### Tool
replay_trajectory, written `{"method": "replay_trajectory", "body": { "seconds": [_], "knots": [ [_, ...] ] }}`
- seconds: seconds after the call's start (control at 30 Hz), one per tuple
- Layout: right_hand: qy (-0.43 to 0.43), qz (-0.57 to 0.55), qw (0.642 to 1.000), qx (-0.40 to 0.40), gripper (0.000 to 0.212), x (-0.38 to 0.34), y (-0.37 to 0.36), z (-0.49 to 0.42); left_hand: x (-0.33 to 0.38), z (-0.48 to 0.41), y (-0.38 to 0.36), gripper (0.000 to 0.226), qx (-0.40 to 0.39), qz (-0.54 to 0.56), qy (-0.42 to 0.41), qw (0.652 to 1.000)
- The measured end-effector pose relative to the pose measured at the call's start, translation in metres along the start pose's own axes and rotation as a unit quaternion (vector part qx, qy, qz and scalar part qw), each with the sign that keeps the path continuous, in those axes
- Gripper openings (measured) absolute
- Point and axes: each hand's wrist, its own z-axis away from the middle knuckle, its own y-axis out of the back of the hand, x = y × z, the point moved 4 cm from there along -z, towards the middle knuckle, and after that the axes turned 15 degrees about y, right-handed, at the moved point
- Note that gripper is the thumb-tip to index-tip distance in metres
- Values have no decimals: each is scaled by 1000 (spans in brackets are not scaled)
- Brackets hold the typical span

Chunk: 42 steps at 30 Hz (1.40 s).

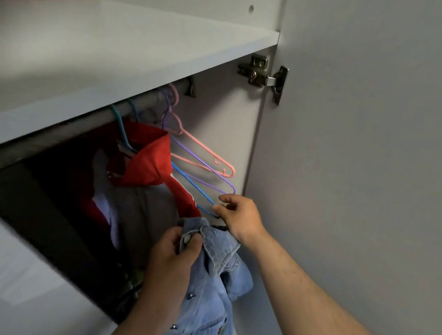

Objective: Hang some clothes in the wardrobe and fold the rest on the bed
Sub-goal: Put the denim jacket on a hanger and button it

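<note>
I'm looking into the open wardrobe [133,57] from the head cam. My left hand [175,252] grips the denim shirt [209,297] near its collar, fingers [191,242] curled round the fabric; rest of the shirt hangs down below the hand, in front of the wardrobe opening. My right hand [239,215] is up at the tip of the blue hanger [193,189], thumb & forefinger pinching its end. That hanger is on the rail [150,98] w/ a purple hanger [203,167] and a pink hanger [205,149] just beside it, all three bare, angled toward the right side wall. Left of them a red garment [149,162] hangs on a teal hanger [119,126], w/ grey and white cloth under it; can't tell what those pieces are. White shelf sits above the rail. Door [365,155] is swung open at right, metal hinge [262,76] near its top edge.
</note>
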Motion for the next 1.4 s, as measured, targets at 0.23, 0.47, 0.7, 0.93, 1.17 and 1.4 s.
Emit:
{"method": "replay_trajectory", "body": {
  "seconds": [0.23, 0.47, 0.7, 0.93, 1.17, 1.4],
  "knots": [
    [43, 50, 997, -42, 18, 11, -18, -7, -13, -14, 4, 11, 29, 3, 3, 1000],
    [-4, -112, 993, -37, 14, 4, -27, -3, -16, -20, 6, 9, 35, 16, 14, 999],
    [-72, -195, 978, -28, 17, -1, -27, 2, -11, -14, 4, 14, 21, 3, 21, 1000],
    [-39, -218, 975, 1, 23, -19, -7, -2, -9, -3, 0, 11, 14, -15, 23, 1000],
    [-22, -230, 972, 37, 22, -29, 19, 7, -8, 0, -7, 28, 4, -24, 7, 1000],
    [-22, -206, 976, 70, 23, -23, 43, 79, -10, 11, -6, 41, -7, -33, -4, 999]
  ]
}}
